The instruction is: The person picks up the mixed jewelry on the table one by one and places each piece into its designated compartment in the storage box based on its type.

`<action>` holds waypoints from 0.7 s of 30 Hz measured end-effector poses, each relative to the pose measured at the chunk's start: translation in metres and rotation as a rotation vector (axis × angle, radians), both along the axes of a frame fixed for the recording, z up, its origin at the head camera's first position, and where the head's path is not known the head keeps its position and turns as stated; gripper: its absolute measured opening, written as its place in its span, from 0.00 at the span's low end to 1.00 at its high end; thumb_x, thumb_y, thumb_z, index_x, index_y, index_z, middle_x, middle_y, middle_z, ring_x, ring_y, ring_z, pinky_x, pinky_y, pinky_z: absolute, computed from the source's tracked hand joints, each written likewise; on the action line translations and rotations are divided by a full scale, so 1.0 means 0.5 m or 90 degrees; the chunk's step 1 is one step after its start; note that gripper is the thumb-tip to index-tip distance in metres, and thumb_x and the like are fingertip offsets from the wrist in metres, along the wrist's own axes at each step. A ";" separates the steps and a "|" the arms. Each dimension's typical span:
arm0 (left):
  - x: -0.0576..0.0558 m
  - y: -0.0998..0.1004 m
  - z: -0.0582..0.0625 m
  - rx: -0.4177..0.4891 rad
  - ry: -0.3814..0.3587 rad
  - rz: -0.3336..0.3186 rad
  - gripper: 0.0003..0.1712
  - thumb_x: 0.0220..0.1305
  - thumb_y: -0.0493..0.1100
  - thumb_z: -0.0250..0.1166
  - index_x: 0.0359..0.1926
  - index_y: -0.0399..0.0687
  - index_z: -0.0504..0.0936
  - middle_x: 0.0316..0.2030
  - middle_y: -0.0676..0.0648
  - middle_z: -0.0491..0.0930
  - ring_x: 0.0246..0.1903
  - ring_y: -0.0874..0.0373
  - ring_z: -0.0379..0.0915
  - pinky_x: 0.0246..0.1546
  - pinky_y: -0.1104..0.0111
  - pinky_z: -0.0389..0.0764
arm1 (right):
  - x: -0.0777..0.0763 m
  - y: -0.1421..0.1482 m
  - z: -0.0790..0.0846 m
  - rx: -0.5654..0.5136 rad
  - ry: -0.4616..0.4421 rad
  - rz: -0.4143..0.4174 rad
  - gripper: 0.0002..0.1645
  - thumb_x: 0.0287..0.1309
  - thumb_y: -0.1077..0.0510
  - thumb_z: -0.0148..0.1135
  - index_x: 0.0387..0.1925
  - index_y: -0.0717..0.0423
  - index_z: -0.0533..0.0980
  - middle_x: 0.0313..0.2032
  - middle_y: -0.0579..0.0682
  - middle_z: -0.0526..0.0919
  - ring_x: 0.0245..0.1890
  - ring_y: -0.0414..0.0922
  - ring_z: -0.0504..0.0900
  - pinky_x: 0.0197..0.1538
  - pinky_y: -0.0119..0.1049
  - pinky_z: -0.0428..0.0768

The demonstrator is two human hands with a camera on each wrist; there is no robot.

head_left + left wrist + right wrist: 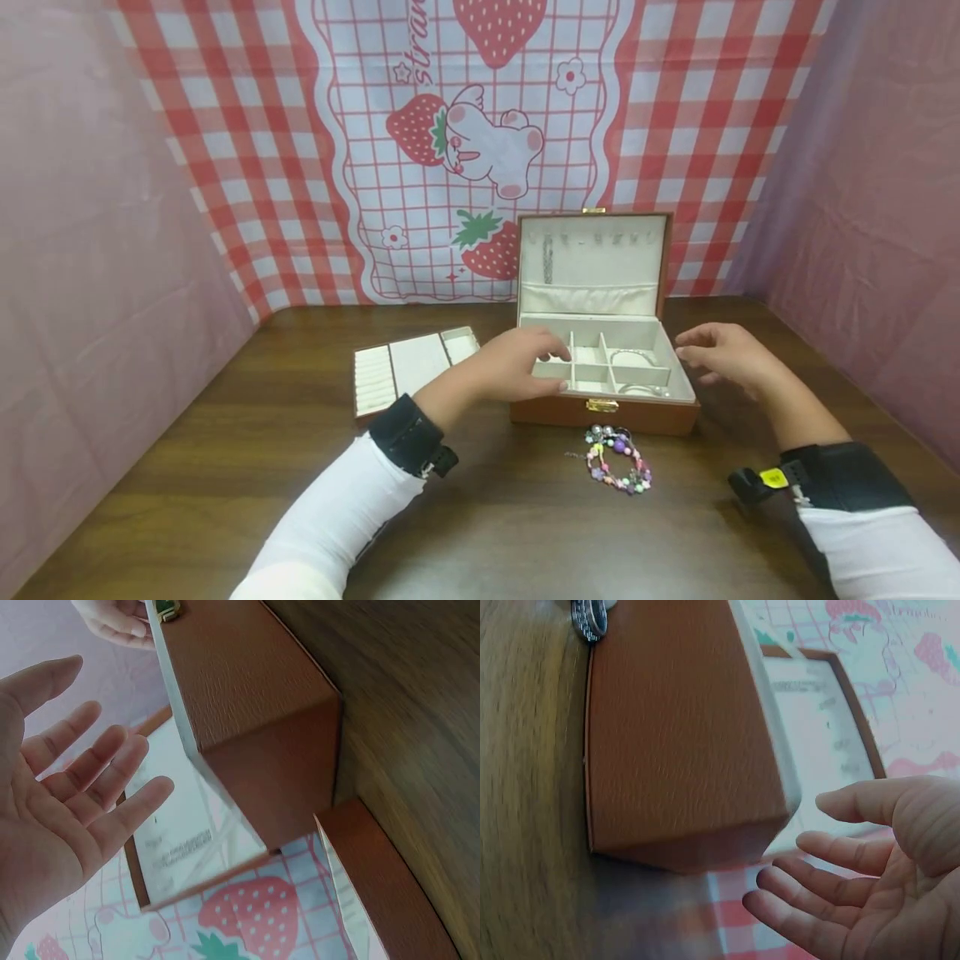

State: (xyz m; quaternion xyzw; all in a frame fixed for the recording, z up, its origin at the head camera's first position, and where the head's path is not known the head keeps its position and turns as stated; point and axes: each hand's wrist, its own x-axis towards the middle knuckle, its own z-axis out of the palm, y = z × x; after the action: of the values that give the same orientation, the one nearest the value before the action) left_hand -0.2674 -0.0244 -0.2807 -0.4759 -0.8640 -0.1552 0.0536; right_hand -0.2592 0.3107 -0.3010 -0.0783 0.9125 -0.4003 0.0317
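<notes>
A brown jewelry box stands with its lid raised, showing a cream interior split into several compartments. My left hand hovers over the box's left compartments; in the left wrist view its fingers are spread and hold nothing. To the right of the box is my right hand, its fingertips near the right rim. In the right wrist view that hand has loosely bent fingers with nothing between them. Silvery bangles lie in the right-hand compartments, such as the upper bangle.
Colorful beaded bracelets lie on the wooden table in front of the box. At its left sits a removable tray with ring rolls, partly behind my left arm. A chain hangs inside the lid. A checked strawberry cloth hangs behind.
</notes>
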 end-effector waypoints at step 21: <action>0.035 -0.119 -0.005 0.057 0.001 0.067 0.18 0.61 0.48 0.68 0.48 0.43 0.82 0.42 0.47 0.80 0.44 0.57 0.75 0.49 0.67 0.76 | 0.075 -0.118 0.063 0.166 0.205 0.074 0.17 0.60 0.54 0.66 0.45 0.63 0.80 0.42 0.59 0.84 0.41 0.55 0.82 0.38 0.43 0.81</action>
State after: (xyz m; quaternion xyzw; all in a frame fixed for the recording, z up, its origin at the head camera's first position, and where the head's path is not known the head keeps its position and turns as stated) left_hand -0.2498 -0.0840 -0.2834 -0.4273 -0.8799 -0.1905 0.0834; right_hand -0.2218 0.2515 -0.2696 -0.1892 0.9438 -0.2584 -0.0817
